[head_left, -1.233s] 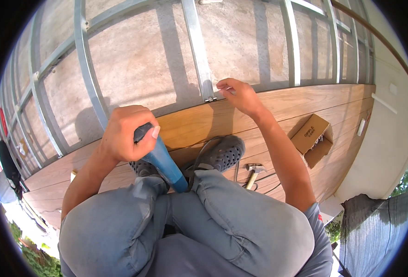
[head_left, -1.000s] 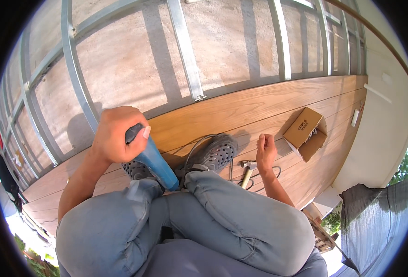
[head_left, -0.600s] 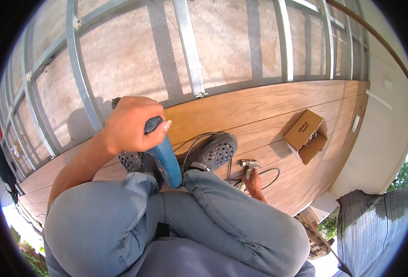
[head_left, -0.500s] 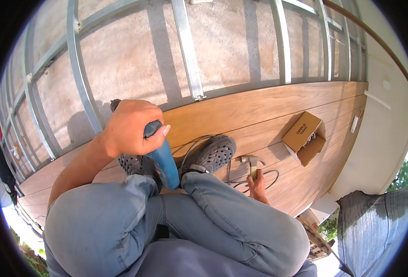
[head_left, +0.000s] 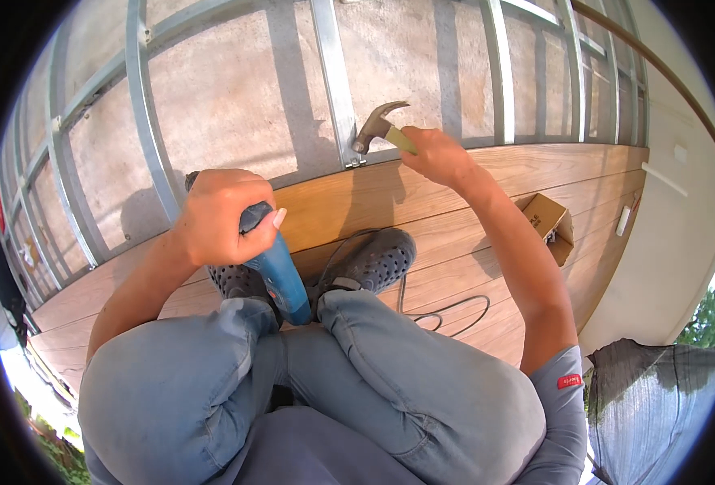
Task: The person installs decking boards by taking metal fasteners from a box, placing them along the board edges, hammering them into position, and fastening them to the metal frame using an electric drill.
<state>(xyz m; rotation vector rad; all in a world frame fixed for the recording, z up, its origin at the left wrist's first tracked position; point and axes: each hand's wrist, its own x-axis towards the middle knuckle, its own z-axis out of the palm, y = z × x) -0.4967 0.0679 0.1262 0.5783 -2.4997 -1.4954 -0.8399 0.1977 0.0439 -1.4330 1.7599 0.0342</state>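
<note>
My left hand (head_left: 226,217) is wrapped round the grip of a blue corded power drill (head_left: 280,279), which stands tilted between my knees and over my shoes. Its dark front end points away to the left. In my right hand (head_left: 442,155) is a claw hammer (head_left: 380,129), held by its pale green handle. The hammer's head is over the near end of a metal joist (head_left: 337,89), beside a small metal clip (head_left: 354,162) at the edge of the wood-look decking (head_left: 454,198). Whether the hammer touches the clip or joist, I cannot tell.
An open cardboard box (head_left: 545,217) stands on the boards, partly behind my right forearm. A dark cable (head_left: 446,311) loops over the decking near my shoes (head_left: 377,260). Beyond the board edge, metal joists run above the concrete floor (head_left: 220,97). A pale wall (head_left: 656,210) rises at right.
My right hand has lifted the hammer off the decking near the cable and carried it forward to the joist end. The left hand and drill have barely moved.
</note>
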